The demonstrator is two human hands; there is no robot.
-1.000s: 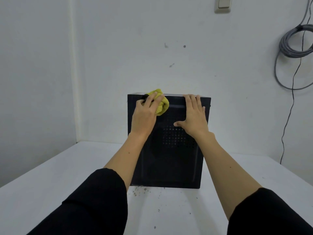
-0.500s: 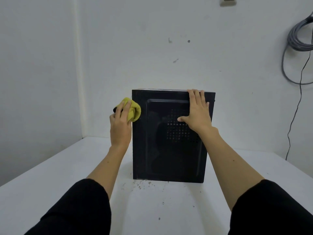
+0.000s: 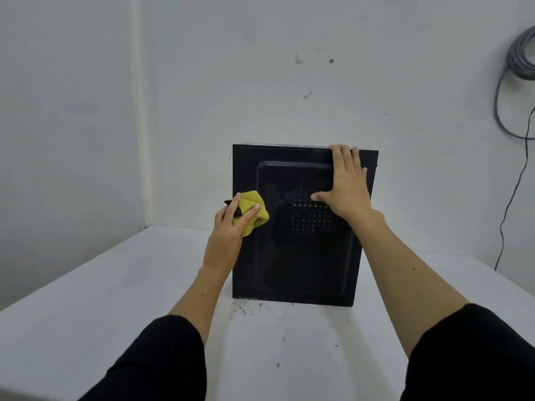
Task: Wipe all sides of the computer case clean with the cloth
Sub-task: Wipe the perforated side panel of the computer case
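Fingers of the right hand lie straight and close together, flat on the upper right of the tall black metal computer case, their tips reaching its top edge and the thumb stretched out to the left over the grid of vent holes. Beneath both hands spreads the white table, set in a corner of pale walls, and the case stands upright on it, its broad side panel facing the camera. Near the right hand's fingers, off to their right on the wall, hangs a coil of grey cable with a thin dark lead dropping below it. Curled fingers of the left hand grip a bunched yellow cloth, pressing it against the case's left edge about halfway up; a small dark bit shows between those fingers, too small to identify. Below the left hand's fingers, just in front of the case's base, dark crumbs of dirt speckle the table.
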